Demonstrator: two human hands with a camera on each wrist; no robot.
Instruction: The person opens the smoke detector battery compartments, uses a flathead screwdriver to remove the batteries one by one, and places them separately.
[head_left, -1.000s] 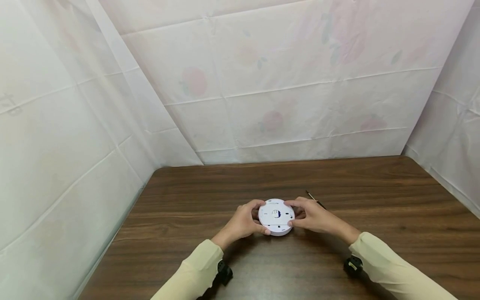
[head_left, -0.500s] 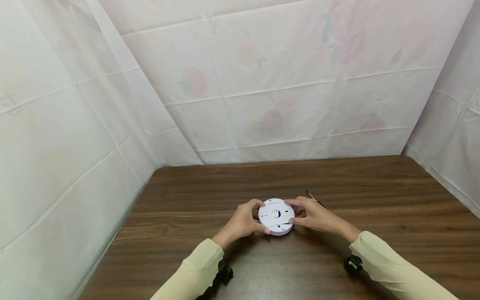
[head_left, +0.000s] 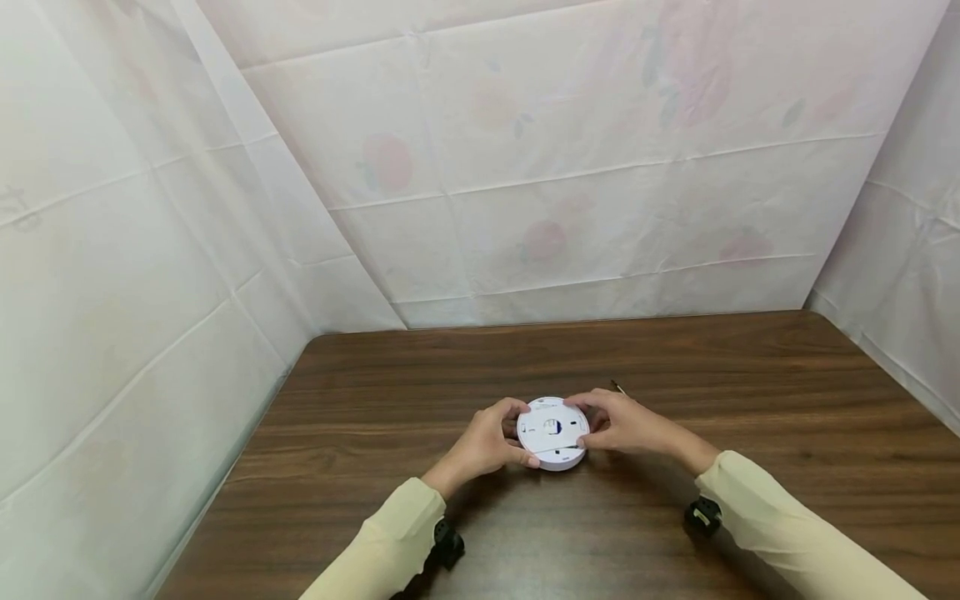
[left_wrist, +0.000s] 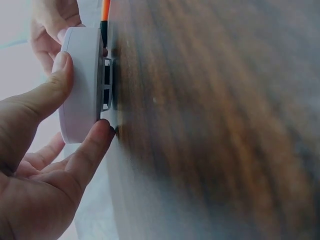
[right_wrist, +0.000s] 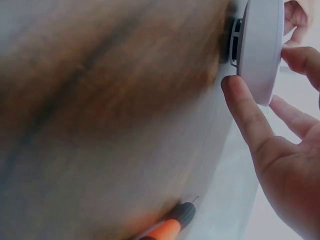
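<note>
Both hands pinch the round white smoke detector [head_left: 552,433] on the table [head_left: 750,375]: left hand [head_left: 483,444] at 9 o'clock, right hand [head_left: 626,425] at 3. The step looks like twisting its cover; the next move needs a firm counter-turn.

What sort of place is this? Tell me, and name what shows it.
Probably a makeshift recording booth rather than a lived-in room. A bare wooden table is closed in on three sides by creased white sheets with a faint fruit print. The left hand and right hand hold a round white device.
</note>
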